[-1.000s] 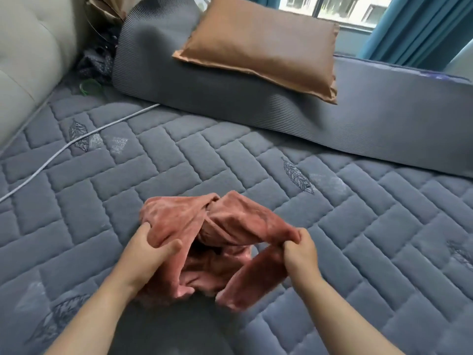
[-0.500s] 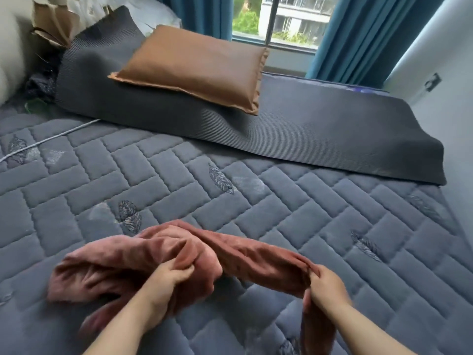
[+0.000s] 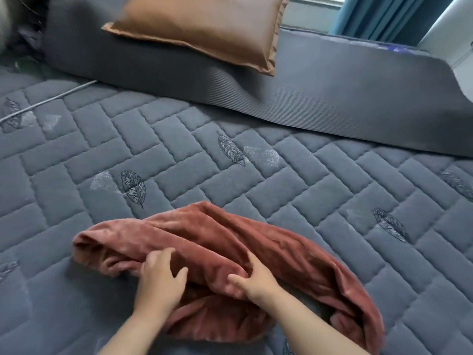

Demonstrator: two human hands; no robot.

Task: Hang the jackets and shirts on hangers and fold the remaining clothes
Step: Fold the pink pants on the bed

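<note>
Mattress open beyond the red garment; ribbed mat and pillow bar far edge

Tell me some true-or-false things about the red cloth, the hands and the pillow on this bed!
1. The red cloth lies on the bed. True.
2. The pillow is blue. False: the pillow is brown.
3. Both hands touch the red cloth. True: the left hand and the right hand are on it.
4. The red cloth hangs on a hanger. False: it lies bunched up on the bed.
5. A grey cable lies on the bed, far from the hands. True.
</note>
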